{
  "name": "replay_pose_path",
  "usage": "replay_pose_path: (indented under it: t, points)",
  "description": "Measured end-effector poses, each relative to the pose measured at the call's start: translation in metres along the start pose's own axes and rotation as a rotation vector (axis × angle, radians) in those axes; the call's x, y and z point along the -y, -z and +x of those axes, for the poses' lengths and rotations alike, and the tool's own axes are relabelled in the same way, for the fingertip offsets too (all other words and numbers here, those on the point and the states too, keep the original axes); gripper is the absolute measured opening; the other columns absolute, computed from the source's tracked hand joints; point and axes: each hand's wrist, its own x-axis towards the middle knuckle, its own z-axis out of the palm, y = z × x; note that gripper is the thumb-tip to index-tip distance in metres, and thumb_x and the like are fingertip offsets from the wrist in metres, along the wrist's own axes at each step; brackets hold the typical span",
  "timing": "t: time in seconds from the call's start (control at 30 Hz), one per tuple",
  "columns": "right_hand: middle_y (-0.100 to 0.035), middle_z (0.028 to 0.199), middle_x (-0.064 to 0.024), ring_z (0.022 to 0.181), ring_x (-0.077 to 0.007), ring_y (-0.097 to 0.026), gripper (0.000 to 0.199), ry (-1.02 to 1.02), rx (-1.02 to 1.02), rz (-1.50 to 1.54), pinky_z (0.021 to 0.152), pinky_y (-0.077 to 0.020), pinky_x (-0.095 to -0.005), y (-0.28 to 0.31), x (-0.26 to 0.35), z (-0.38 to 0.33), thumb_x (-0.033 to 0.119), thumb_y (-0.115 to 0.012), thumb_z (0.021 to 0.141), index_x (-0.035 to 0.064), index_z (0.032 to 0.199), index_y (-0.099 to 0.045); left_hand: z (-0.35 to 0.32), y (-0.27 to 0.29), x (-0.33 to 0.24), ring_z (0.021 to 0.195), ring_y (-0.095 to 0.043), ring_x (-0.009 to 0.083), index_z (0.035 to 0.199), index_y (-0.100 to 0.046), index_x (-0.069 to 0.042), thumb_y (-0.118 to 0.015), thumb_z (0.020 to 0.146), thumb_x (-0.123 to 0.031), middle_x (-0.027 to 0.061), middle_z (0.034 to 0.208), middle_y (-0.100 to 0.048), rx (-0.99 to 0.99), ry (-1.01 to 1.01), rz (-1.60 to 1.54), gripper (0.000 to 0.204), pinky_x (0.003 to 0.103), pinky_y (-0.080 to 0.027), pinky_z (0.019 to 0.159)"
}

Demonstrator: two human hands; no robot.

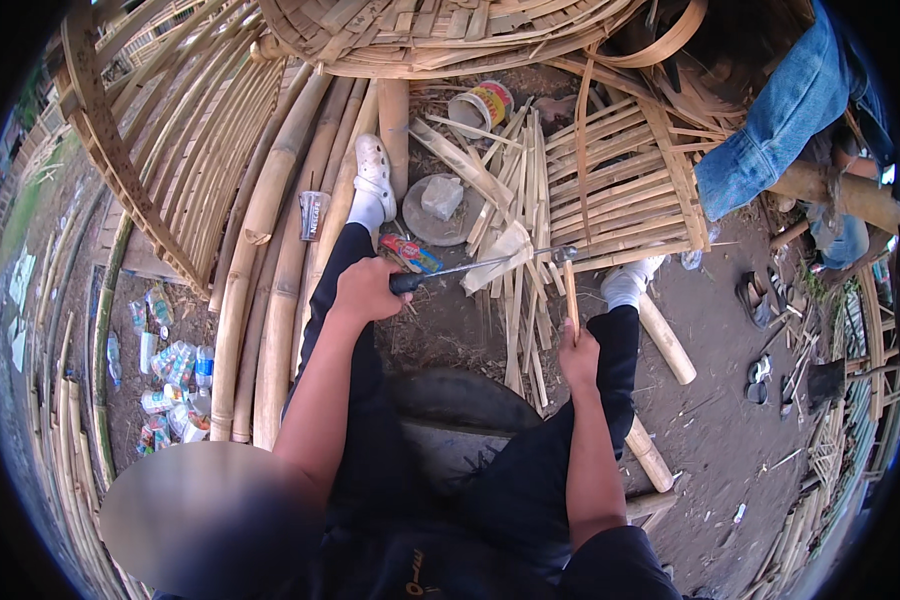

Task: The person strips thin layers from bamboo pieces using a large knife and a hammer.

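My left hand [367, 290] is closed around the dark handle of a long, thin metal tool [475, 265], which points to the right across the gap between my legs. Whether it is a blade or a rod I cannot tell. In my right hand [578, 358] is an upright light wooden handle [571, 300]. A small grey metal piece at its top looks like a hammer head, and the thin tool's far end meets or overlaps it. Below and behind the tools lie split bamboo strips [515, 330] in a loose pile. A slatted bamboo panel [620, 180] is beyond them.
Thick bamboo poles [260, 240] run along my left, with a plastic cup [313, 215] on them. Ahead are a round grey slab [420, 225] bearing a stone, a tub [485, 105] and a woven basket [450, 45]. Another person's denim-clad leg [770, 130] is far right.
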Motion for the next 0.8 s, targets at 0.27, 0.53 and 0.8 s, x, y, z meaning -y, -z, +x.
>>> replay_pose_path:
  t: [0.27,0.53,0.8]
  points:
    - [-0.039,0.05,-0.0088,0.047,-0.0156,-0.035,0.047,0.11,-0.066,0.146,0.046,-0.0336,-0.0367,0.008,0.03,-0.008,0.031,-0.055,0.098,-0.0019,0.065,-0.048,-0.004,-0.042,-0.007,0.083,-0.068,0.0328,0.083,-0.074,-0.012,-0.073,0.066,-0.032,0.0141,0.078,-0.068,0.129,0.096,0.128,0.026,0.043,-0.055,0.076]
    - [-0.051,0.055,-0.0219,0.048,-0.0367,-0.051,0.043,0.075,0.041,0.097,0.05,-0.0405,-0.0444,0.011,0.051,-0.02,0.03,-0.059,0.095,-0.0033,0.069,-0.052,-0.022,-0.003,-0.024,0.087,-0.068,0.0329,0.084,-0.071,-0.004,-0.076,0.067,-0.049,0.016,0.085,-0.069,0.281,0.169,-0.039,0.048,0.04,-0.054,0.079]
    - [-0.053,0.056,-0.0233,0.051,-0.042,-0.055,0.041,0.203,0.031,0.08,0.05,-0.0413,-0.0474,0.0,0.065,-0.019,0.03,-0.058,0.095,-0.0034,0.072,-0.053,-0.019,-0.014,-0.014,0.087,-0.068,0.0338,0.083,-0.073,-0.001,-0.076,0.067,-0.041,0.0218,0.084,-0.069,0.09,0.407,-0.035,0.043,0.042,-0.053,0.081]
